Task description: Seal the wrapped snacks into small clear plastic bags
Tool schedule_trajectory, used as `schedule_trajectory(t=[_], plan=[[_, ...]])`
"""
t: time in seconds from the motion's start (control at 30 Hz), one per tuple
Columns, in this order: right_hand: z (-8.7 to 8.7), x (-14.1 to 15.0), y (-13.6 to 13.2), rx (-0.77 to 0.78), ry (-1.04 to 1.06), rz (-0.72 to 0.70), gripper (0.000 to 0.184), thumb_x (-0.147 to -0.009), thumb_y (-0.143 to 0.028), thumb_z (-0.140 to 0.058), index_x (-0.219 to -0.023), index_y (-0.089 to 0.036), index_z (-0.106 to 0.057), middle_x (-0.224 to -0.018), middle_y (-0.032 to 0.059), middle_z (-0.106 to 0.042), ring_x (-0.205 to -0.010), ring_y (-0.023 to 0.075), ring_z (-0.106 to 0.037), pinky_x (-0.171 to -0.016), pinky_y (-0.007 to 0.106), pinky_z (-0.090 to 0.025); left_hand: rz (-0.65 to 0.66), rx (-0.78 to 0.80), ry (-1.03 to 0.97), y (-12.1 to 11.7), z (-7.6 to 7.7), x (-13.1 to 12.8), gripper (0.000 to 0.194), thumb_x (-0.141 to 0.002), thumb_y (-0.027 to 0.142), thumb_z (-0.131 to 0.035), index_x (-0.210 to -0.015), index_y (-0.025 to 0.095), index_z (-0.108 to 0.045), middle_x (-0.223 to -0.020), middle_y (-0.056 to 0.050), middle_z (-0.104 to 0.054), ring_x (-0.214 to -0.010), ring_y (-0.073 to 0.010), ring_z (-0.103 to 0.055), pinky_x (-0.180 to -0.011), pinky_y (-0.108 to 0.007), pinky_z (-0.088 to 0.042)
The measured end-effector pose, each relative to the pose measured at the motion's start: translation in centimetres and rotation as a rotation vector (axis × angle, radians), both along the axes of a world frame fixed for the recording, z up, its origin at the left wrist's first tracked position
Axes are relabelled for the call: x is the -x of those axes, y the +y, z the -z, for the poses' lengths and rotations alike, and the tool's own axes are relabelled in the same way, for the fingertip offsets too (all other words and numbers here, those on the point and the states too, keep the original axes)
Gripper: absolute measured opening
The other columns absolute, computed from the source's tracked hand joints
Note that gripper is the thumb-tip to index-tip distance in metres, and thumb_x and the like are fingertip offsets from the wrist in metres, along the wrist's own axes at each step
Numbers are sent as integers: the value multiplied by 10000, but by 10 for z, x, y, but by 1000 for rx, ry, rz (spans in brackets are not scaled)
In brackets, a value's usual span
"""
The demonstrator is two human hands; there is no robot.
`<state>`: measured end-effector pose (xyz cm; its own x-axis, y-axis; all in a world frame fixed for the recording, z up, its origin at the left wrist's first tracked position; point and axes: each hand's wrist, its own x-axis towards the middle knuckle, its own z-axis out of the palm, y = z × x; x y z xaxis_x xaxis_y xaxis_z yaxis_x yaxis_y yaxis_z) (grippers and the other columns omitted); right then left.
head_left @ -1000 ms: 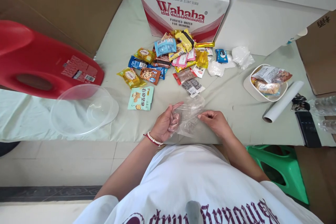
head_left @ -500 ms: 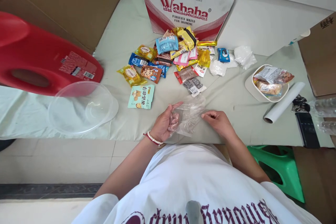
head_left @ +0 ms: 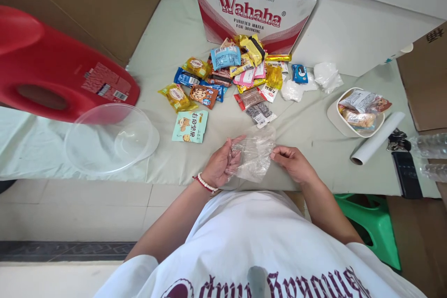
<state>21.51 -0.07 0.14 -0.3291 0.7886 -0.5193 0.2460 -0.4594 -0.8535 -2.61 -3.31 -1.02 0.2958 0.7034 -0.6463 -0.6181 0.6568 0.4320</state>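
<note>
A crumpled clear plastic bag [head_left: 256, 156] is stretched between my hands near the table's front edge. My left hand [head_left: 223, 160] holds its left side; the fingers are curled and partly covered by the film, and I cannot tell whether they are inside it or behind it. Thumb and fingertips of my right hand [head_left: 291, 162] pinch the bag's right edge. Just beyond the bag lie a grey and black snack packet [head_left: 261, 114] and a brown-red packet [head_left: 249, 98]. A mint-green nut pouch [head_left: 190, 126] lies flat to the left.
Several wrapped snacks [head_left: 226, 57] are heaped before a Wahaba-style water carton [head_left: 256, 9]. A clear round tub [head_left: 111, 139] and red jug [head_left: 63, 70] stand left. Right are a white container [head_left: 335, 114] with snacks, a white roll [head_left: 379, 137], a phone [head_left: 407, 174] and folded clear bags [head_left: 327, 77].
The bag is drawn slightly wider and flatter between my hands, with its right edge still pinched. The whole view has shifted a little; the snacks lie as before.
</note>
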Motion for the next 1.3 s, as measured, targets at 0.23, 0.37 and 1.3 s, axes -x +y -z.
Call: schedule_trajectory(t=[0.23, 0.37, 1.3], plan=[[-8, -24, 4, 57, 39, -1, 465, -728, -614, -796, -719, -198, -589, -551, -89, -303, -503, 70, -173, -497, 261, -123, -2, -23, -2, 1, 2, 3, 584, -994, 579, -489, -1458, 227, -520, -545, 95, -373, -355, -43, -183, -330, -135, -158], [-9, -34, 4, 6, 80, 52, 375, -752, -533, -795, -717, -196, -633, -629, -48, -433, -553, 90, -304, -517, 251, -243, -33, -69, 47, -1, 1, 2, 588, -970, 588, -541, -1431, 224, -556, -561, 88, -399, -370, -40, -221, -348, -135, -192], [-7, -25, 0, -144, 459, 457, 729, -678, -299, -857, -1340, -386, -566, -1255, 26, -679, -588, 81, -451, -517, 245, -382, -208, -661, 714, -26, -20, -6, 697, -956, 662, -500, -1560, 334, -383, -1394, -133, -645, -467, -49, -482, -412, -223, -358]])
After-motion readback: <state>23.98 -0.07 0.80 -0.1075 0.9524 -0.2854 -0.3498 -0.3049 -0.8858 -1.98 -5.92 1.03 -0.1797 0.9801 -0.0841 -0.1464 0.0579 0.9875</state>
